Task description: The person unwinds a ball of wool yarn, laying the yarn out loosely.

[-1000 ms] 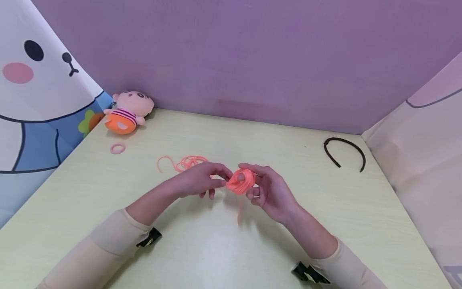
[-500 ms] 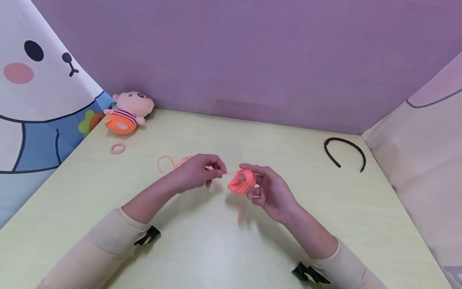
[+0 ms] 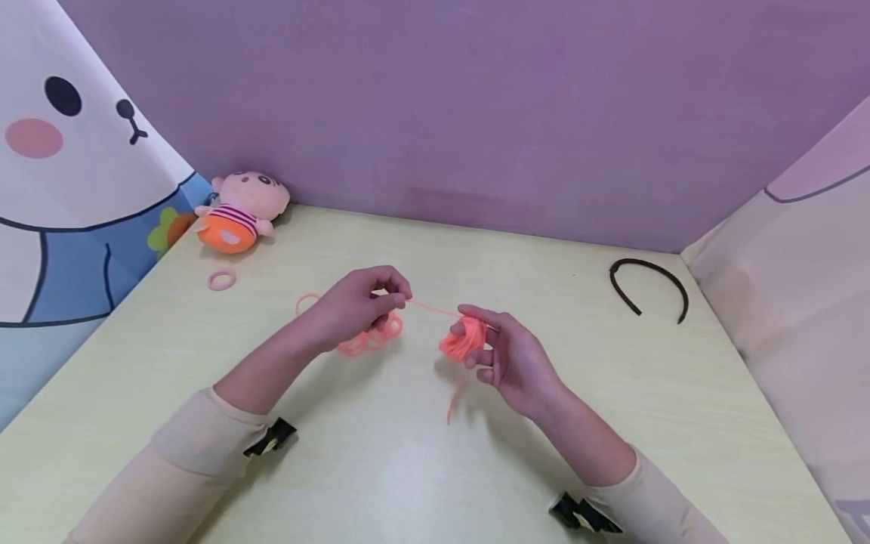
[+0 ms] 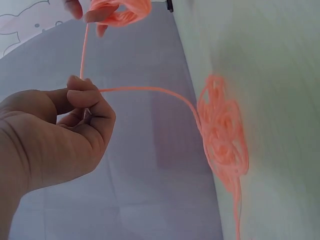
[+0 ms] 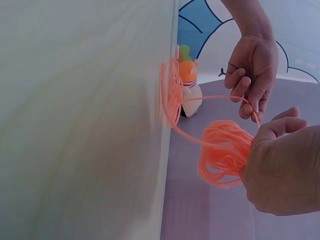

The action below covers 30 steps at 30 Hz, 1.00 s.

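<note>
A coil of coral-coloured yarn [image 3: 464,339] is looped round fingers of my right hand [image 3: 518,363], which holds it above the table. Thumb and forefinger of my left hand [image 3: 356,306] pinch one strand [image 3: 433,307] that runs taut to the coil. From that pinch the yarn also bends down to a loose heap [image 4: 224,137] on the table, as the left wrist view shows. My left arm partly covers the heap in the head view. A loose tail [image 3: 455,397] hangs below the coil. The right wrist view shows the coil's many loops [image 5: 225,154] beside my right hand.
A plush doll [image 3: 241,211] in orange trousers lies at the table's back left, with a pink ring-shaped band [image 3: 221,279] in front of it. A dark headband [image 3: 650,273] lies at the back right. A purple panel [image 3: 476,121] stands behind the table [image 3: 408,468].
My left hand has moved from beside the coil up and to the left, drawing the strand out taut. The right hand stays nearly in place; the coil has shifted slightly.
</note>
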### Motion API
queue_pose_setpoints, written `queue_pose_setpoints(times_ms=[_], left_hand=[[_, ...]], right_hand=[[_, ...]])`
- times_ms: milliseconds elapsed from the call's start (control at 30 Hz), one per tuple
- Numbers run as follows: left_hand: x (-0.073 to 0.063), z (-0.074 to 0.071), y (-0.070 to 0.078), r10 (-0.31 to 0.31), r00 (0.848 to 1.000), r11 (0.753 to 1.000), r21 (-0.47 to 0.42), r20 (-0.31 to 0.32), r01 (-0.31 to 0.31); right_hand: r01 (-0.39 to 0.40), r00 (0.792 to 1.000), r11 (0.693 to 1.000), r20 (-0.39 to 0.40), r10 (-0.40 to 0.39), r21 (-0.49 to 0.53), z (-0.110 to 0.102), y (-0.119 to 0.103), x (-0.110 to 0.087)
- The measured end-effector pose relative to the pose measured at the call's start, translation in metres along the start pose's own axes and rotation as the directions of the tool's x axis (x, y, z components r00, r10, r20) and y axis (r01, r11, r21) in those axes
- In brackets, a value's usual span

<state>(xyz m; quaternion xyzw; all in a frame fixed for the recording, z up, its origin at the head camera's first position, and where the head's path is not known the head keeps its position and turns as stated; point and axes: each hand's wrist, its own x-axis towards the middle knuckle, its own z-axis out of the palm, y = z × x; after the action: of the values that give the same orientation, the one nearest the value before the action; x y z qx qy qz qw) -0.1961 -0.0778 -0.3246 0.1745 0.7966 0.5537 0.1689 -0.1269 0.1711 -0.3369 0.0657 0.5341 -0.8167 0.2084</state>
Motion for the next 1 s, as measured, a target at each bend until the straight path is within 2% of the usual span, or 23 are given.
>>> queue_pose_setpoints(times_ms=[300,567,700,900,1000], left_hand=[[0.001,-0.011,-0.001,0.007,0.999,1.000,-0.023,-0.043,-0.008],[0.006,-0.025,-0.005,-0.031,0.994,0.999,-0.034,-0.102,0.028],[0.007,-0.032,-0.006,-0.049,0.984,0.998,-0.048,-0.172,0.042],[0.007,-0.041,-0.009,-0.047,0.956,0.997,-0.067,-0.289,0.029],[0.007,-0.042,-0.011,-0.061,0.953,0.997,-0.059,-0.298,0.045]], right_hand=[[0.014,0.999,0.999,-0.041,-0.012,0.037,-0.001,0.000,0.000],[0.020,0.999,0.999,-0.040,-0.019,0.035,-0.002,-0.001,-0.001],[0.021,0.999,0.999,-0.036,-0.020,0.038,-0.002,0.000,-0.001],[0.021,0.999,0.999,-0.040,-0.019,0.043,-0.002,0.000,-0.001],[0.019,0.999,0.999,-0.041,-0.017,0.046,-0.002,0.000,-0.001]])
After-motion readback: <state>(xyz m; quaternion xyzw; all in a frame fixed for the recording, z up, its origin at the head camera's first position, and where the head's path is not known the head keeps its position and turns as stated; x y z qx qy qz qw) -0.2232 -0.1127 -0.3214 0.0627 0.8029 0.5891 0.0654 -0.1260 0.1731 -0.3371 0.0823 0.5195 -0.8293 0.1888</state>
